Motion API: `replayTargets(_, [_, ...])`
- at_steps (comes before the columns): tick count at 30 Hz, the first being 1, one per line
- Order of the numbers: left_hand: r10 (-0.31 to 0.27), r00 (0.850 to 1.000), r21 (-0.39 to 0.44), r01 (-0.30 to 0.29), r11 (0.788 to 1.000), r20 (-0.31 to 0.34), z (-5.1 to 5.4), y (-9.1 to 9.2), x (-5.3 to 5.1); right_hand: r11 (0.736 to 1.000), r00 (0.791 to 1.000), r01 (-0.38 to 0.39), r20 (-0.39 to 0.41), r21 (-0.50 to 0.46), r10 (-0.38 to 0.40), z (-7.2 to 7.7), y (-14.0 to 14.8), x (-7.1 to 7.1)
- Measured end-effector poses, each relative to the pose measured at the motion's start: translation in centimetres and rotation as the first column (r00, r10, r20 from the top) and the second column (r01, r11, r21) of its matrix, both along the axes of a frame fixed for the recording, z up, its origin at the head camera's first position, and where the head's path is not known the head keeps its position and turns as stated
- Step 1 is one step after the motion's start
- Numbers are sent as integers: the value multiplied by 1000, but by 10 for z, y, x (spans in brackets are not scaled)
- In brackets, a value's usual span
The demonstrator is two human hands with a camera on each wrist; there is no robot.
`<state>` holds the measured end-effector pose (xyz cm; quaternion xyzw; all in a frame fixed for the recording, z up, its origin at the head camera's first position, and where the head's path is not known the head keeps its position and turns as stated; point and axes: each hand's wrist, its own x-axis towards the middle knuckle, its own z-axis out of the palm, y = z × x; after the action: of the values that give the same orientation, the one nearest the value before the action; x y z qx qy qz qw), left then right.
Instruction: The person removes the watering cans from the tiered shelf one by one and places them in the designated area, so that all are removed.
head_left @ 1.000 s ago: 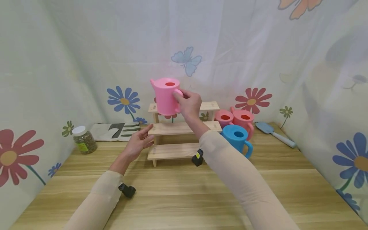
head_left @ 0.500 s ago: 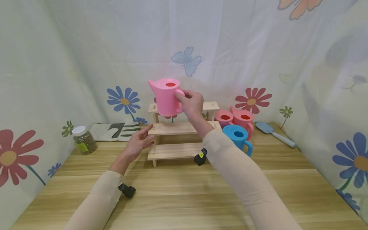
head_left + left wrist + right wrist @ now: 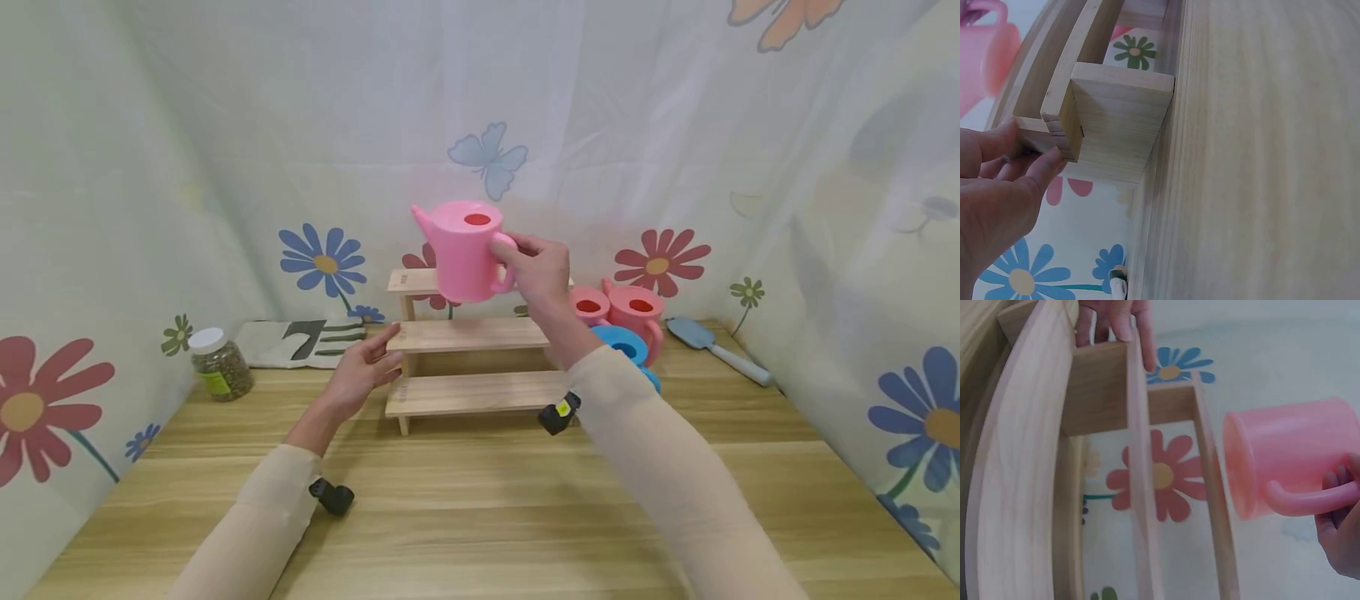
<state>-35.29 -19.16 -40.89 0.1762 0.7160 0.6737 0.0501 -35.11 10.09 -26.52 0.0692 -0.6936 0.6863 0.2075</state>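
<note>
In the head view a pink watering can (image 3: 467,254) hangs upright in the air in front of the top tier, its spout to the left. My right hand (image 3: 542,268) grips its handle; the can (image 3: 1291,456) also shows in the right wrist view, its base apart from the boards. A three-tier wooden shelf (image 3: 468,335) stands on the table. My left hand (image 3: 358,379) steadies its left end, and in the left wrist view the thumb and fingers of the left hand (image 3: 997,194) lie on either side of a board's end.
Two more pink watering cans (image 3: 635,310) and a partly hidden blue watering can (image 3: 621,340) stand right of the shelf. A trowel (image 3: 716,350) lies farther right. At left are gloves (image 3: 300,343) and a lidded jar (image 3: 220,367). A patterned curtain (image 3: 337,183) hangs behind.
My right hand has carried the pink watering can to the right, and that sleeve now covers more of the blue can. My left hand has stayed at the shelf's end.
</note>
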Motion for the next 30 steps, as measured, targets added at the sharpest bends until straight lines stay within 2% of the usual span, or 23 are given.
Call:
replayTargets(5, [10,1000,-5,-10,1000,14,1,0,1,999,999,-27,-23,-28,26,4,36,11])
replayTargets(11, [7,1000,-9,-7,1000,11,2,0,-1,999,998,54,43,1,-54,6,73,27])
replayTargets(14, [8,1000,-11,-8,1000,17,1,0,-1,994,992,108,66,15,-109,3,89,34])
replayTargets(23, [0,1000,-6,0,1000,2,2,0,0,976,971,204,113,79,-212,-10,135,56])
replayTargets(30, [8,1000,-10,-8,1000,14,1,-1,-1,972,962,236,137,8,-235,-11,167,65])
